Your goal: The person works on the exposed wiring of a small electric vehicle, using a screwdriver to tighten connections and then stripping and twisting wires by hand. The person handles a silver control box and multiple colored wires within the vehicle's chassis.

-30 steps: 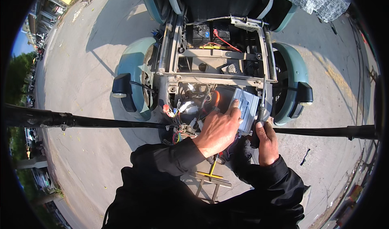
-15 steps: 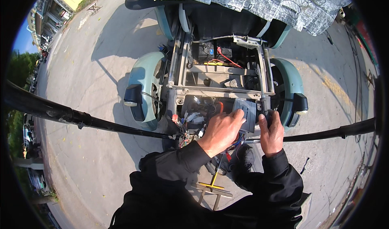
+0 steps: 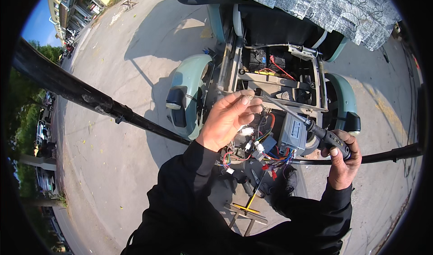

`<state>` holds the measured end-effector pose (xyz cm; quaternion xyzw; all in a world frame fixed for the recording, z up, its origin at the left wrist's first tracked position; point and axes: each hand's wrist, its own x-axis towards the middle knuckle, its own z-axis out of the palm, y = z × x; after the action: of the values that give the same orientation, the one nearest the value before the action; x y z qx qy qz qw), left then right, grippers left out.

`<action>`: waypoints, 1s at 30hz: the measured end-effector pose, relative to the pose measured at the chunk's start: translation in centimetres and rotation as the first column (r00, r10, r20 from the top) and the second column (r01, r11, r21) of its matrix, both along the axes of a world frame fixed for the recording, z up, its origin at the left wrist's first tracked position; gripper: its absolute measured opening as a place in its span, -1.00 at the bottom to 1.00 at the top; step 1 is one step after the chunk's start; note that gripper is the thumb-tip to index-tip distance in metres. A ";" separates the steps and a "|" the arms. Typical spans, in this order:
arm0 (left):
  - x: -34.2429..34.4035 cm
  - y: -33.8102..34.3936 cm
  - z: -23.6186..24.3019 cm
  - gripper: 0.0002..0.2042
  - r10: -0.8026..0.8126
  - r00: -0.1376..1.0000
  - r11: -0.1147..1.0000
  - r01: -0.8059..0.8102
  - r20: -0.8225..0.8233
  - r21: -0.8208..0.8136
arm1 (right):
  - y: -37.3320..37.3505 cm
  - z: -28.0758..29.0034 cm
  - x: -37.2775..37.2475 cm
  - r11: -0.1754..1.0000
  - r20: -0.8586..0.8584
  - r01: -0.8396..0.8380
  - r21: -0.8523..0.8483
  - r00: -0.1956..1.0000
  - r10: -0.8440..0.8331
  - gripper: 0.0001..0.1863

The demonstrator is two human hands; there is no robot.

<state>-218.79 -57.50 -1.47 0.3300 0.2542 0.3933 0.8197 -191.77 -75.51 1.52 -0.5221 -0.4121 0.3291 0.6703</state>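
Note:
My right hand grips the black handle of a long screwdriver-like tool, its shaft slanting up-left to a dark tip. My left hand is raised beside that tip, thumb and index finger pinched on a small metal ring. Below the shaft a silver controller box sits at the front of the opened vehicle frame, with a tangle of coloured wires and white and red connectors to its left.
Batteries sit inside the frame, between pale green wheel covers. Black tubes reach out sideways. A quilted silver cover lies over the top. Below are a stool and a yellow-handled tool on pavement.
My left hand has lifted from the controller box up and left to the tool's tip. The tool has swung from upright to slanting, and my right hand has moved right. The view has shifted.

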 end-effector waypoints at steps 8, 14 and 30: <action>0.0 -0.1 -0.2 -0.73 -0.042 0.999 0.995 0.040 0.022 0.087 | 0.5 -0.1 -0.7 0.998 0.041 0.012 -0.061 0.999 -0.010 -0.62; 0.0 -0.2 0.0 -0.73 -0.059 0.998 0.993 0.059 0.001 0.099 | 0.7 -0.1 -0.9 0.994 -0.014 0.001 -0.113 1.000 -0.003 -0.64; 2.0 -1.5 0.3 -0.71 0.054 0.963 0.971 0.011 -0.263 0.238 | 3.2 -4.1 -0.5 0.956 -0.505 0.054 -0.288 0.840 -0.200 -0.68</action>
<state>-216.78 -58.96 -1.16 0.4730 0.3174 0.3816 0.7280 -192.22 -72.35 -2.57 -0.5216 -0.1287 0.4658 0.7031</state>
